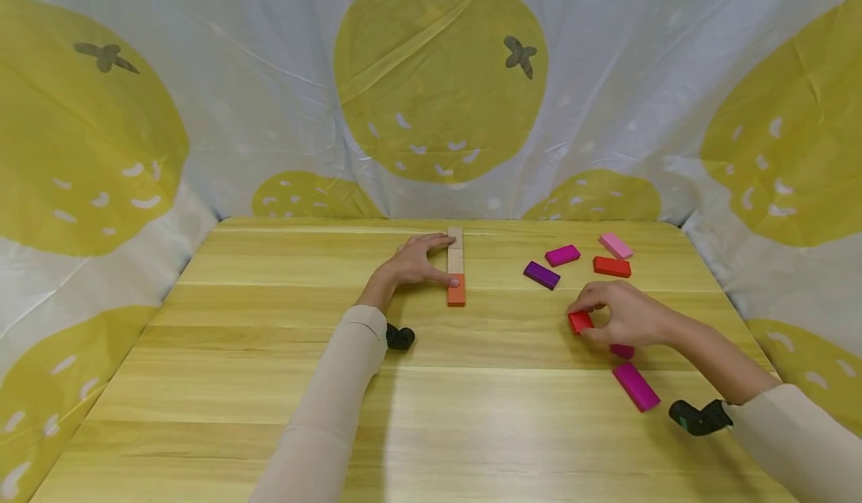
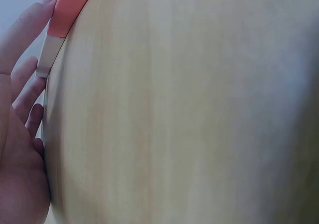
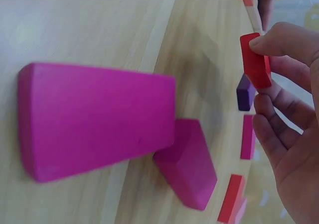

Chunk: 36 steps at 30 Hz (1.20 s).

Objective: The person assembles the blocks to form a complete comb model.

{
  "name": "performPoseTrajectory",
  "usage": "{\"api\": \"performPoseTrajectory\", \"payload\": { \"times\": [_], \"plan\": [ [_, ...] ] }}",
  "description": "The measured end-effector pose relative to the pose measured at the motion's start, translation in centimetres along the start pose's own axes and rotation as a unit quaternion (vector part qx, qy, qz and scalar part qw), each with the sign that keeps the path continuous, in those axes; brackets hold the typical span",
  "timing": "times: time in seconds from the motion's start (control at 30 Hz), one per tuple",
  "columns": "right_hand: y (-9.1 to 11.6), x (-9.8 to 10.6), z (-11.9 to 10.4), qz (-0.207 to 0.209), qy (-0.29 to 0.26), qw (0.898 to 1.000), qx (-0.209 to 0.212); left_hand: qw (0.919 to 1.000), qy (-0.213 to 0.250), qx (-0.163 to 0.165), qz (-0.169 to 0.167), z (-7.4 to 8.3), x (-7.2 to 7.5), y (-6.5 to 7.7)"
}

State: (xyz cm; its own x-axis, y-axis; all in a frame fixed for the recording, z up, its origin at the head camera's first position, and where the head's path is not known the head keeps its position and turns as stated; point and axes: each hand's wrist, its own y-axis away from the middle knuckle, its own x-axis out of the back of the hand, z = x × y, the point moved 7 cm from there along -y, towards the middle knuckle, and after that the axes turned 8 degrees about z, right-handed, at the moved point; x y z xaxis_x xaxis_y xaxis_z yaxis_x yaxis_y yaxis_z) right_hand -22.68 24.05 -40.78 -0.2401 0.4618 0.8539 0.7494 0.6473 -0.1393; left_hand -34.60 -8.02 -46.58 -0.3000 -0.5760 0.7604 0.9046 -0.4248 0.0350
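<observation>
On the table is a straight row of blocks: two plain wood blocks (image 1: 456, 260) at the far end and an orange block (image 1: 456, 295) nearest me. My left hand (image 1: 414, 262) reaches along the row's left side, its thumb on the orange block and its fingertips at the farther wood block. In the left wrist view its fingers (image 2: 31, 92) are extended beside the row. My right hand (image 1: 629, 314) pinches a red block (image 3: 255, 60) between thumb and fingers, and the right wrist view shows it raised above the tabletop. Below that hand lies a magenta block (image 1: 622, 351), partly hidden.
Around the right hand lie loose blocks: a larger-looking magenta one (image 1: 636, 387) nearer me, a purple one (image 1: 542, 275), another magenta one (image 1: 563, 255), a red-orange one (image 1: 612, 266) and a pink one (image 1: 616, 245). A patterned cloth (image 1: 269, 76) hangs behind the wooden table (image 1: 269, 338).
</observation>
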Motion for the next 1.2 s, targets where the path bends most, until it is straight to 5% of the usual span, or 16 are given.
{"api": "performPoseTrajectory", "payload": {
  "times": [0.53, 1.2],
  "plan": [
    [-4.7, -2.0, -2.7, 0.005, 0.005, 0.999, 0.033, 0.9999, 0.009, 0.004, 0.005, -0.1, 0.0, 0.0],
    [-10.2, -7.1, -6.1, 0.002, -0.047, 0.998, 0.047, 0.9999, 0.003, -0.001, 0.011, 0.2, 0.1, 0.0]
  ]
}}
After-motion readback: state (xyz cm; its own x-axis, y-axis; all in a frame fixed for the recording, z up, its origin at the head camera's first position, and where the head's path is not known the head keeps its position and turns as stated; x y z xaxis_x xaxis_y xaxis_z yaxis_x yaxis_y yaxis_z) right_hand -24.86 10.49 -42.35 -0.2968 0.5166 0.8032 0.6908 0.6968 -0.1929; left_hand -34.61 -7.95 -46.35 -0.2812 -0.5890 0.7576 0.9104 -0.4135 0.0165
